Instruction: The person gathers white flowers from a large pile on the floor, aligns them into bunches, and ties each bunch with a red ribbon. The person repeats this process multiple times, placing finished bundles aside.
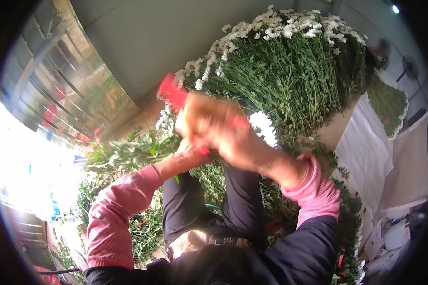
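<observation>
Both my hands meet in front of me, blurred by motion. My left hand [190,151] is closed around a bunch of white chrysanthemums, with its leafy stems [128,155] pointing left and its white blooms [263,128] showing on the right. Over it lies my right hand [221,124], largely covering the left fingers. A bright red strip [173,91] sticks up from the right hand's fingers, and more red shows between the hands. Exactly how the strip runs around the stems is hidden.
A large heap of white chrysanthemums [289,71] stands ahead. Cut greenery [146,231] covers the floor around my legs. Left is a shiny metal panel with bars [78,64]; right, a white sheet [367,153], a fan [410,67] and a blurred person [380,51] farther back.
</observation>
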The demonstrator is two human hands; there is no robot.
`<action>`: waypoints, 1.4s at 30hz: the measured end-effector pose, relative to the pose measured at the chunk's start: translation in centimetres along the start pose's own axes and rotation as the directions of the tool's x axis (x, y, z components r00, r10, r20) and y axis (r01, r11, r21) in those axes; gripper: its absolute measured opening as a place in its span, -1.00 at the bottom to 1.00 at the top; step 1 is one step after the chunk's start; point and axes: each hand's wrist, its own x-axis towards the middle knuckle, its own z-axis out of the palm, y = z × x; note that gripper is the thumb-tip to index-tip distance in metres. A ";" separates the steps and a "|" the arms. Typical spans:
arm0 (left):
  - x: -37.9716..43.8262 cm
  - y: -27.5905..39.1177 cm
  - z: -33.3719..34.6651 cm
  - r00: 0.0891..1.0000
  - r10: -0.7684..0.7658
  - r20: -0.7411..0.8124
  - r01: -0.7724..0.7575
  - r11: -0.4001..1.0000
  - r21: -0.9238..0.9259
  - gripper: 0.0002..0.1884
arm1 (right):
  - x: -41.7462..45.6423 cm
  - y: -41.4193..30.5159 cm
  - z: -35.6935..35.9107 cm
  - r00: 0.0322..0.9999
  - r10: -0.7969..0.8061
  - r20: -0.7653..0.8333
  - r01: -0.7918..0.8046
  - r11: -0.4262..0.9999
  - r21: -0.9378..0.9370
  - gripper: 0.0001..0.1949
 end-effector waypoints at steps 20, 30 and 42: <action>4.1 -1.4 5.8 0.985 0.033 0.167 -0.035 0.999 0.008 -0.24 | -19.0 3.0 3.0 0.897 0.300 -0.324 -0.145 0.894 0.425 -0.61; 3.0 -5.4 6.9 0.983 -0.165 0.079 0.181 0.940 -0.287 -0.65 | -14.8 5.3 6.6 0.919 0.351 0.180 -0.371 0.924 0.095 -0.71; -2.9 -2.7 2.7 0.998 0.064 -0.029 -0.062 0.996 0.065 -0.78 | 5.5 6.9 -4.0 0.999 0.042 -0.015 -0.040 0.993 0.114 -0.89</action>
